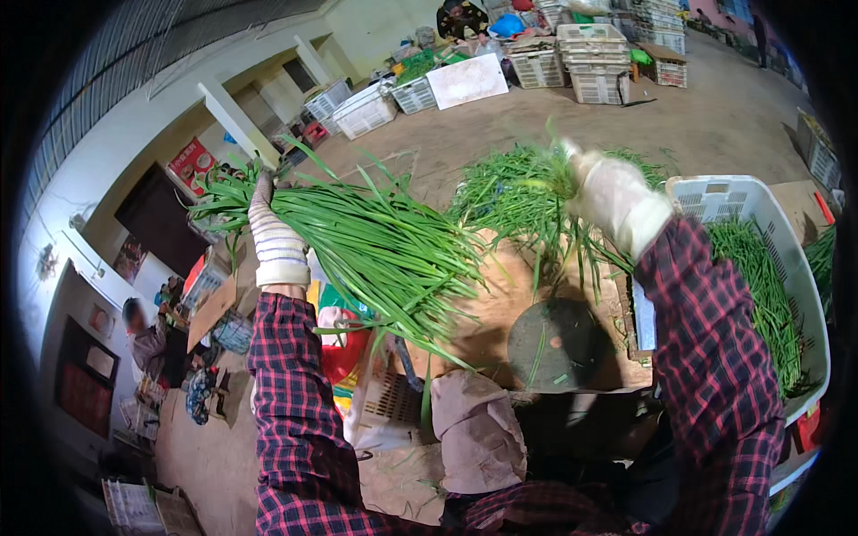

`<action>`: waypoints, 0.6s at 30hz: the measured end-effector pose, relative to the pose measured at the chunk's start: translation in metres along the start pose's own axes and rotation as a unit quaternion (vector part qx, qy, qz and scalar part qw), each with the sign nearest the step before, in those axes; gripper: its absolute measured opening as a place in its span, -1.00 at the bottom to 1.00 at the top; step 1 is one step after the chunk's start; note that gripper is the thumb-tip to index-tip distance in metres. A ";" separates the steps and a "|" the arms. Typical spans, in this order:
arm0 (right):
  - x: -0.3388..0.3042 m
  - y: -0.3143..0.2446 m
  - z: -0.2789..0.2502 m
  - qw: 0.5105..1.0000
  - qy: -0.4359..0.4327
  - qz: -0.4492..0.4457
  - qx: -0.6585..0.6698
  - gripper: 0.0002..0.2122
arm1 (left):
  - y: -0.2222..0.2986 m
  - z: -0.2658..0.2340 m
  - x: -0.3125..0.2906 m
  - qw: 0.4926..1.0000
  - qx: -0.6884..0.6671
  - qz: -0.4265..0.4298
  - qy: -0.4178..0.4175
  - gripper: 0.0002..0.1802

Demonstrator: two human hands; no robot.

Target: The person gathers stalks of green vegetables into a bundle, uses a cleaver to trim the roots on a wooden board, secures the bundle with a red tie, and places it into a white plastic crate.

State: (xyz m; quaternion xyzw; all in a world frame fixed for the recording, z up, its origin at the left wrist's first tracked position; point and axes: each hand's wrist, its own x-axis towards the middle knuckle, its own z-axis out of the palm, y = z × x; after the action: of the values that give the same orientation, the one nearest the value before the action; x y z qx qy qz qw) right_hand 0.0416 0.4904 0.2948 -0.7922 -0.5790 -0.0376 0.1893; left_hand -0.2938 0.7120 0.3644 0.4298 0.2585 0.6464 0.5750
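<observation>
A thick bunch of long green chives (380, 232) is gripped in my left hand (275, 237), which wears a white glove with thin stripes. The stalks fan out to the right over a wooden board (478, 326). My right hand (618, 198), in a white glove and smeared by motion, is closed on a smaller tuft of chives (556, 179); thin strands hang below it. Behind and beneath that tuft lies a loose heap of chives (500, 183) at the board's far side. On the board's near part sits a dark round disc (545, 344), partly in shadow.
A pale plastic crate (715, 189) with chives (760, 290) stands at my right. Below the bunch are a white basket (384, 406) and a red bag (344, 353). Stacked crates (594, 54) and a person (460, 20) are at the back; another person (147, 335) sits far left.
</observation>
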 end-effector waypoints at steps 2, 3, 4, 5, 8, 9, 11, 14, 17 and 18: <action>0.008 0.001 -0.028 0.987 0.152 0.044 0.002 -0.28 | 0.007 0.000 0.000 1.000 0.003 -0.002 0.003 -0.65; 0.010 0.002 -0.025 0.971 0.210 0.022 0.114 -0.24 | 0.004 -0.004 -0.001 1.000 -0.019 -0.009 0.006 -0.66; 0.006 -0.004 -0.013 0.959 0.219 -0.043 0.174 -0.22 | 0.001 -0.008 -0.002 0.999 -0.040 -0.015 0.008 -0.67; -0.008 -0.014 -0.002 0.939 0.232 -0.105 0.232 -0.20 | 0.006 -0.020 0.007 0.992 -0.103 -0.034 -0.069 -0.72; -0.034 -0.019 0.091 0.868 0.050 -0.036 0.493 -0.27 | -0.011 0.012 -0.016 0.993 -0.109 -0.041 -0.032 -0.76; -0.053 -0.043 0.103 0.810 -0.020 -0.054 0.583 -0.40 | -0.008 0.015 -0.022 0.994 -0.106 -0.035 -0.017 -0.76; -0.096 -0.084 0.114 0.710 -0.129 -0.061 0.690 -0.63 | -0.014 -0.003 0.003 0.991 -0.124 -0.028 -0.044 -0.75; -0.171 -0.100 0.092 0.777 -0.147 -0.032 0.612 -0.77 | -0.017 0.005 0.001 0.968 -0.221 -0.049 -0.111 -0.69; -0.225 -0.081 0.097 0.824 -0.196 0.074 0.527 -0.82 | -0.017 -0.002 -0.008 0.967 -0.219 -0.024 -0.127 -0.68; -0.240 -0.053 0.115 0.882 -0.114 0.032 0.457 -0.79 | -0.021 0.002 -0.007 0.963 -0.224 -0.032 -0.145 -0.69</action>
State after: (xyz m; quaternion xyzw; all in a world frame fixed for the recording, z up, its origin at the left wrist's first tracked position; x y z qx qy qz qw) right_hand -0.1047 0.3268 0.1347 -0.6346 -0.5241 0.3274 0.4641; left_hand -0.2813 0.7096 0.3468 0.3704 0.0348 0.6001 0.7082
